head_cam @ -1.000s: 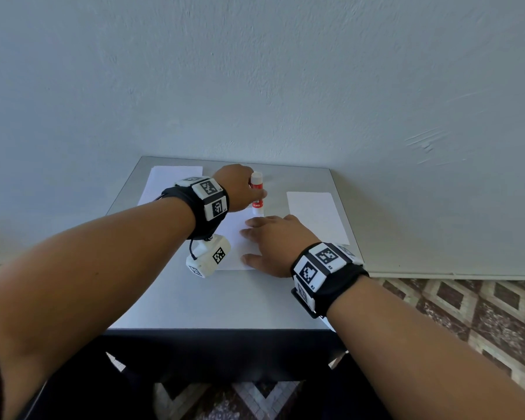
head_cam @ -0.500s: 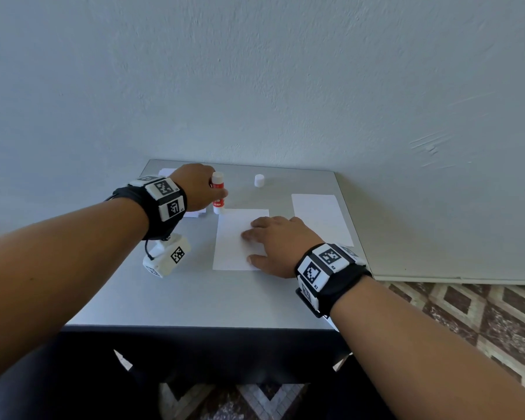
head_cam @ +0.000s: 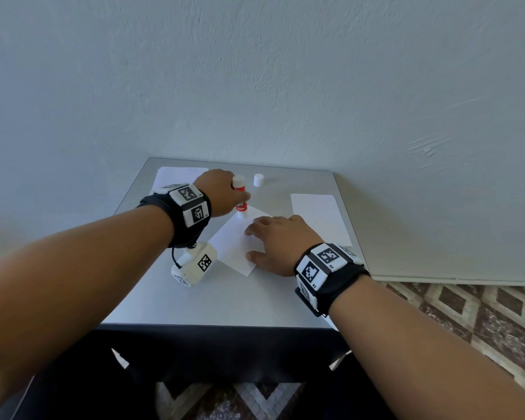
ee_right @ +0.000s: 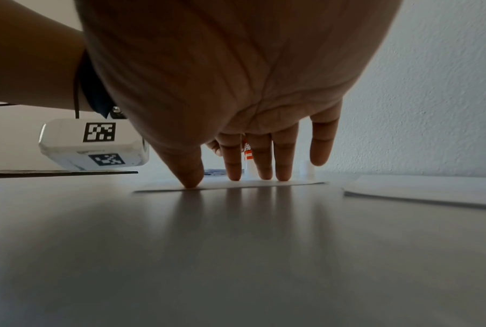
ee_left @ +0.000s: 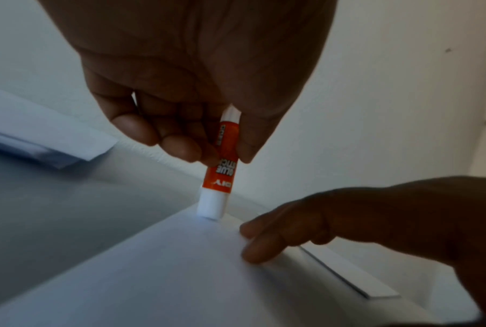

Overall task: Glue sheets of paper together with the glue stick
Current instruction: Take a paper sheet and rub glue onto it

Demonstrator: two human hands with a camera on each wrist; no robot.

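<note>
1. Head view, centre of the frame: the left hand [head_cam: 222, 192] pinches a red-and-white plastic glue stick [head_cam: 240, 197] between thumb and fingertips, upright and uncapped, with its white end down on the far corner of a white rectangular sheet of paper [head_cam: 234, 244] lying askew on the grey tabletop [head_cam: 225, 298].
2. The right hand [head_cam: 278, 241] lies spread on the same sheet, straight fingers pressing it down; the right wrist view shows the thumb and three fingertips [ee_right: 282, 174] touching the paper.
3. Risk: the stick works at a corner, away from the pressing fingers, so a stroke dragged toward the edge could curl or crease that corner, or run glue onto the table.
4. Risk: the sheet sits on a smooth surface; too light a press from the right hand would probably let it swivel under the stick.
5. In the left wrist view the glue stick [ee_left: 222, 168] looks slim, its orange-red label printed in white; whether glue is actually exposed at the tip cannot be told.
6. A small white cap [head_cam: 258, 180] stands apart, above the sheet in the head view. More white paper lies at the upper left [head_cam: 176, 175] and to the right [head_cam: 317, 216].
</note>
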